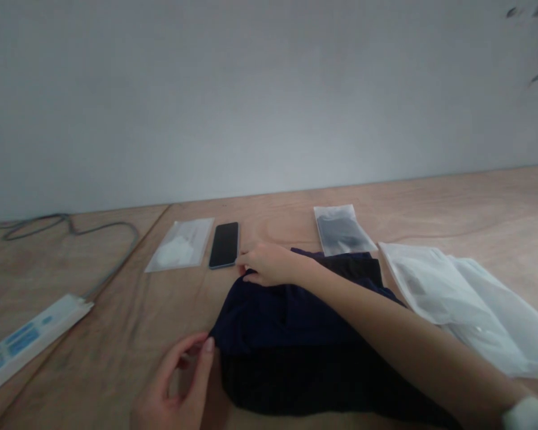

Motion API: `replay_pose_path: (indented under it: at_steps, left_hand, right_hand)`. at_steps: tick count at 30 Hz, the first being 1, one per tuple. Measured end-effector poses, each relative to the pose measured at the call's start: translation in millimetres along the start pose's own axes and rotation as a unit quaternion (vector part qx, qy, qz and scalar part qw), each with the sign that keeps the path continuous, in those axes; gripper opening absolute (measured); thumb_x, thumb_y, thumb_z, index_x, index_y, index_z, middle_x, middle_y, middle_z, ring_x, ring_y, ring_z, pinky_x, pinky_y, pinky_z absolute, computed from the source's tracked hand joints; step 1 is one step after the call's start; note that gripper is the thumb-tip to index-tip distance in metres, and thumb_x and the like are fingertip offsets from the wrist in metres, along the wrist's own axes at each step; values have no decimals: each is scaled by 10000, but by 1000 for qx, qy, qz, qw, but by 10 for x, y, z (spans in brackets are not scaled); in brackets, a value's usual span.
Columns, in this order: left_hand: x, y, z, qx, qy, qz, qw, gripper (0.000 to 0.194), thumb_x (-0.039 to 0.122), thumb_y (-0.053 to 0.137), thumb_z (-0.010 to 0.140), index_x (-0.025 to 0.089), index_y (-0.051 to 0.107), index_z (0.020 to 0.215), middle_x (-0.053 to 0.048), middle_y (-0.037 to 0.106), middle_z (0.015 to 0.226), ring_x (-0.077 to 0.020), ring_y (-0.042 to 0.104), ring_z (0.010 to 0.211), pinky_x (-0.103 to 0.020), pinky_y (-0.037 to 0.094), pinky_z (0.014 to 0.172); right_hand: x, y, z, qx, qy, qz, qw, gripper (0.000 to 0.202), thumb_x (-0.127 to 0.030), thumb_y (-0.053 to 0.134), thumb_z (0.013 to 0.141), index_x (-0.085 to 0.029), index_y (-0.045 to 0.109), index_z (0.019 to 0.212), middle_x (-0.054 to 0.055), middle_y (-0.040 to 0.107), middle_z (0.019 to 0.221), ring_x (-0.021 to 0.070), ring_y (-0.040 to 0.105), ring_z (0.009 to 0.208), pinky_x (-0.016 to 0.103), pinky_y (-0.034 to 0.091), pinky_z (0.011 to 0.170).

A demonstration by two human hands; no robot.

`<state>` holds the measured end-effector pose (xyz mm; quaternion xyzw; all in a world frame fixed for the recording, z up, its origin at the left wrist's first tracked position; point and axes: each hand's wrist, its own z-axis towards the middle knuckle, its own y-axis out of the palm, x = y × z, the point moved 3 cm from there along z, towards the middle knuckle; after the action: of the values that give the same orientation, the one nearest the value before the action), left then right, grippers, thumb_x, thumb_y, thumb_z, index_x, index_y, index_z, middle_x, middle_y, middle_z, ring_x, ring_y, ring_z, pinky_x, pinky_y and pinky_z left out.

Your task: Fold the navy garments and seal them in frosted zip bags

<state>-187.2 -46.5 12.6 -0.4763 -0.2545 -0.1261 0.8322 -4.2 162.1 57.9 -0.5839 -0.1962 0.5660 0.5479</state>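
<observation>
Dark navy fabric (pixel 287 316) lies over black fabric (pixel 296 379) on the wooden table. My left hand (pixel 182 379) pinches the navy fabric's near left corner between thumb and forefinger. Reaching across the cloth, my right hand (pixel 266 264) has its fingers closed on the far left edge of the same navy fabric, just beside a dark phone (pixel 225 245). The forearm hides part of the fabric's right side.
A clear bag with something white (pixel 179 243) lies left of the phone. Farther right are a bag with dark contents (pixel 343 230) and frosted bags (pixel 457 292). A white and blue box (pixel 31 343) and a grey cable (pixel 116 263) are at the left; a wall (pixel 269 101) stands behind.
</observation>
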Motion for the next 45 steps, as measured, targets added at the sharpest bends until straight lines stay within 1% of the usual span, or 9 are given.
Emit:
replay_pose_path:
  at_steps: [4,12,17,23,26,30,36,41,45]
  left_hand:
    - [485,-3,34,25,33,-70,997,243,483,642,1004,267,695,1103,-21,742,1005,-200,701,851,-346,584,859]
    - [1657,529,-60,9,351,-69,934,204,64,666,953,209,723,1085,-35,758,981,-224,669,924,-415,487,870]
    - [1691,894,-299,-85,425,3,901,265,63,526,991,184,726,1117,-58,764,1012,-255,678,929,-467,470,901]
    - [1329,606,-290,-6,317,-67,946,236,161,696,961,218,674,1189,-76,733,1070,-248,666,1023,-403,503,910]
    - [1073,539,-246,11,224,-40,974,234,235,722,967,206,643,1185,-85,718,1068,-248,675,986,-398,526,858]
    - [987,560,-219,-3,227,-39,973,159,238,700,992,216,654,1142,-48,732,1000,-227,684,920,-381,519,804]
    - [1496,544,-150,26,267,-77,960,228,106,728,933,188,672,1139,-65,727,1003,-223,663,933,-387,502,822]
    - [2071,784,-205,8,309,-129,942,203,115,722,931,193,700,1117,-58,731,991,-235,629,909,-404,457,779]
    - [2360,1119,-356,-73,379,-87,918,213,107,711,925,196,704,1118,-48,729,1007,-253,631,896,-413,450,736]
  right_hand:
    - [114,-268,-206,12,5,54,998,76,-173,707,948,-172,711,1025,43,741,993,159,674,851,277,519,787]
    - [485,-561,-1185,19,69,123,990,125,-142,653,912,-206,703,1008,37,758,1067,163,704,946,268,559,788]
    - [515,-419,-1473,-8,109,109,988,209,-49,623,835,-214,711,930,18,748,975,149,674,833,248,532,719]
    - [490,-517,-1165,9,145,67,987,197,-247,579,998,-186,722,1119,50,744,966,149,642,783,246,476,673]
    - [444,-455,-869,-26,137,45,989,267,-403,641,998,-167,765,983,52,738,866,156,624,739,262,450,673]
    - [414,-330,-602,-107,133,26,985,188,-342,794,873,-169,772,799,29,716,737,155,597,665,268,426,642]
    - [392,-714,-882,-135,157,43,977,173,-303,741,902,-180,771,1019,38,768,937,151,658,784,230,470,676]
    - [471,-1103,-1659,-106,219,51,969,171,-225,699,889,-180,744,1047,54,762,979,162,679,821,229,507,671]
    - [609,-1080,-2283,-70,271,59,958,180,-147,680,852,-192,726,1020,51,754,980,173,698,851,244,545,696]
